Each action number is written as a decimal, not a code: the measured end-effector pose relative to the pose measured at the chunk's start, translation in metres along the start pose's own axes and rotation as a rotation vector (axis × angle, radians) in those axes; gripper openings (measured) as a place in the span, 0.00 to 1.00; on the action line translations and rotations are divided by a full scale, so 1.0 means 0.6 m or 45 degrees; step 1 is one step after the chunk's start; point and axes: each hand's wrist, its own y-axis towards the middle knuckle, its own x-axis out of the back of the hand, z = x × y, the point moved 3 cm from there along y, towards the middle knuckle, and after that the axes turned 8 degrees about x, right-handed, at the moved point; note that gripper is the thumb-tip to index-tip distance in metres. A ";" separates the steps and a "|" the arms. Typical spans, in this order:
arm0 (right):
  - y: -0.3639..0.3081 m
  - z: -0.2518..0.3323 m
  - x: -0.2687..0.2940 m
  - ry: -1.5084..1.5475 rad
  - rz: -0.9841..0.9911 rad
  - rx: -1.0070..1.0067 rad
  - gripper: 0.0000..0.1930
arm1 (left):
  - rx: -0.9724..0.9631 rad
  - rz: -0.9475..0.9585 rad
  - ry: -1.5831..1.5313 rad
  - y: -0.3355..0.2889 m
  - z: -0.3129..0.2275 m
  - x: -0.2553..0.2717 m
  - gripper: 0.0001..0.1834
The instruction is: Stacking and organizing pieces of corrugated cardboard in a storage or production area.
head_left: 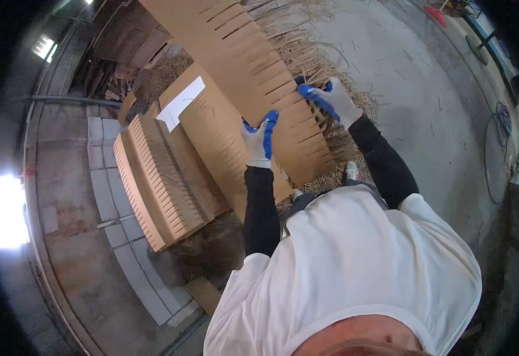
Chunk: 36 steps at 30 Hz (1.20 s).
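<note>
A long brown cardboard sheet (241, 68) slants in front of me, with rows of narrow slots cut along its right side. My left hand (259, 139), in a white glove with blue palm and fingers, is closed on the sheet's left edge, its thumb lying over the top face. At the slotted right edge, my right hand (336, 102), gloved alike, has its fingers closed around the cardboard; whether a loose strip is among them is hidden. Under the sheet's left side lies another slotted cardboard sheet (209, 127).
Left of me is a stack of slotted cardboard pieces (161, 184), with a white paper sheet (182, 102) near its top. Thin cardboard scraps (313, 53) litter the floor beyond the right edge. A coiled cable (501, 121) hangs at the far right; pale panels (114, 190) run along the left.
</note>
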 end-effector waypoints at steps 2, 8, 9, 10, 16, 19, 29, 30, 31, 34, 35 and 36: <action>0.009 -0.004 0.025 -0.027 -0.086 0.105 0.14 | -0.023 -0.065 0.161 0.000 0.049 0.001 0.30; 0.002 0.001 0.099 0.174 -0.285 0.298 0.10 | 0.060 -0.024 0.464 -0.037 -0.044 -0.147 0.31; -0.001 -0.003 0.107 0.110 -0.314 0.357 0.10 | 0.188 -0.002 0.355 -0.050 -0.097 -0.188 0.31; -0.010 -0.007 0.118 0.028 -0.338 0.410 0.10 | 0.324 0.014 0.229 -0.065 -0.114 -0.214 0.31; -0.008 0.030 0.140 -0.286 -0.376 0.321 0.08 | 0.242 -0.186 0.139 -0.090 -0.085 -0.240 0.32; 0.004 0.008 0.126 0.018 -0.391 0.407 0.08 | 0.063 -0.277 0.255 -0.074 -0.011 -0.167 0.30; 0.070 -0.058 0.208 0.726 -0.420 0.171 0.15 | 0.150 -0.291 -0.121 -0.093 -0.084 -0.202 0.26; 0.059 -0.068 0.201 0.643 -0.334 0.141 0.15 | 0.185 -0.307 -0.127 -0.087 -0.082 -0.195 0.25; 0.051 -0.073 0.189 0.563 -0.233 0.119 0.17 | 0.207 -0.332 -0.138 -0.081 -0.081 -0.189 0.23; -0.006 -0.052 0.155 0.266 -0.115 0.010 0.22 | 0.264 -0.396 -0.167 -0.083 -0.066 -0.159 0.19; -0.012 -0.043 0.144 0.040 -0.030 0.007 0.23 | 0.303 -0.338 -0.238 -0.086 -0.058 -0.154 0.21; -0.015 -0.027 0.140 -0.166 0.047 -0.039 0.24 | 0.340 -0.283 -0.308 -0.087 -0.046 -0.158 0.24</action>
